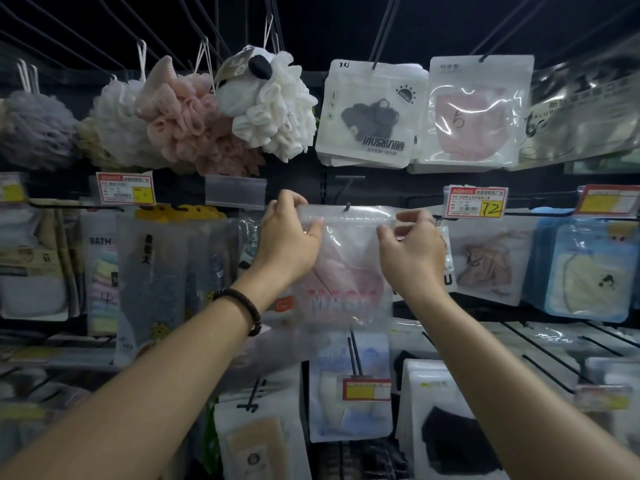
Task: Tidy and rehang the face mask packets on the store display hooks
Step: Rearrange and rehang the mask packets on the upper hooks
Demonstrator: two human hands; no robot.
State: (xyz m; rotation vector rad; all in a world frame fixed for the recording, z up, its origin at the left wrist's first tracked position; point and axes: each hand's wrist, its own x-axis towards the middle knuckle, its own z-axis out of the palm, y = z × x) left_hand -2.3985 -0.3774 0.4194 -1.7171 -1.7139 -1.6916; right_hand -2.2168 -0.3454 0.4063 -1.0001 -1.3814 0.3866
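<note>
Found the left hand (287, 237) and the right hand (412, 252) up at the middle row of the display, fingers (294, 202) of each pinching a top corner of one clear face mask packet (346, 271) with a pink mask inside and "MASK" printed low on the front. Located the packet between the two sets of fingers, header strip stretched flat, with the black hook tip (347, 206) showing at the hang hole midway between them. Unable to confirm whether the hole is fully threaded.

Risks, as judged:
- Slipping off the tip, if let go before being pushed back along the wire.
- Tearing at the thin hang hole, if pulled sideways against the hook.
- Hanging crooked, if one corner is let go before the other.
- Disturbing the brown mask packet (488, 261) just beside the right fingers, through a careless withdrawal.

Counted:
- One packet in hand.
- Two packet fronts to the right of the right fingers: the brown one and a blue packet (588, 268).
- Three packet stacks (370, 112) above the fingers.
- At least four bath puffs (187, 123) above the left fingers.
- At least five red-and-yellow price tags (476, 201).
</note>
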